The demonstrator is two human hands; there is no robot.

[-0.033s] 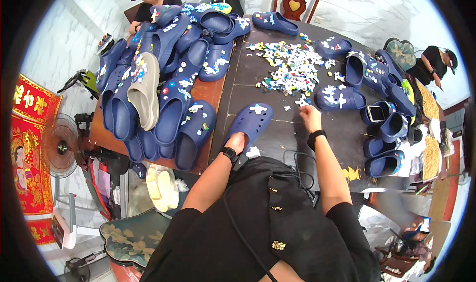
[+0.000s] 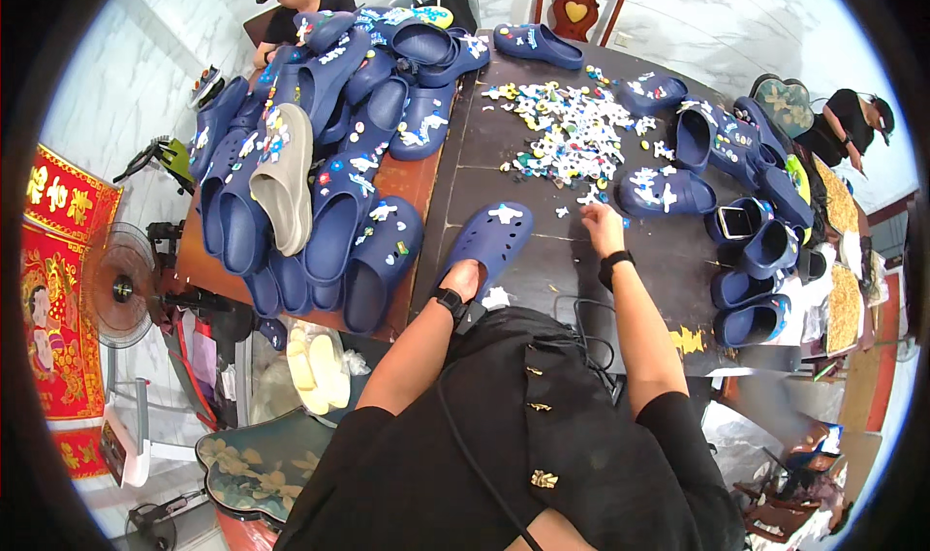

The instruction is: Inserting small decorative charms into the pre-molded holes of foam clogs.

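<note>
Head view: my left hand (image 2: 463, 280) grips the blue clog (image 2: 489, 236) at its heel; my right hand (image 2: 603, 227), fingers curled, picks among loose charms (image 2: 567, 130) just beyond; pinch one cleanly.

A navy blue clog (image 2: 491, 236) dotted with white and pale blue charms lies on a black tabletop (image 2: 542, 260). Beside it, a heap of multicoloured charms (image 2: 567, 135), mostly white, yellow and blue. A pile of navy clogs (image 2: 329, 164) includes one beige clog (image 2: 284, 178). Black wristbands on both wrists.
</note>
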